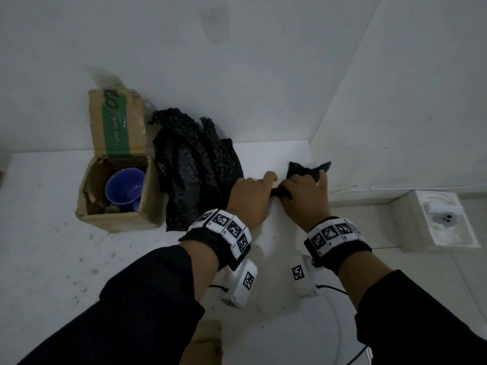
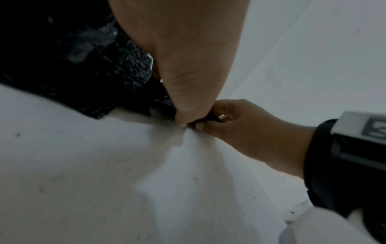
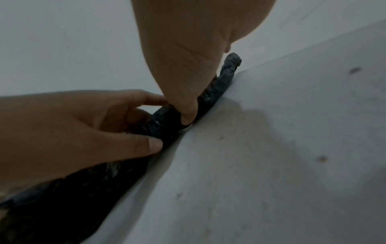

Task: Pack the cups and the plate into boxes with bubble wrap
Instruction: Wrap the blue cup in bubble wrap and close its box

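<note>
— Any writing you can read?

— On the cardboard box, the raised flap's green band says "gula batu". A purple cup sits inside it.

— And my hands?

— I see my left hand and right hand side by side, both pinching one strip of black bubble wrap down on the white surface. The bigger heap of wrap lies between box and hands, against the white wall. A socket sits at right.
</note>
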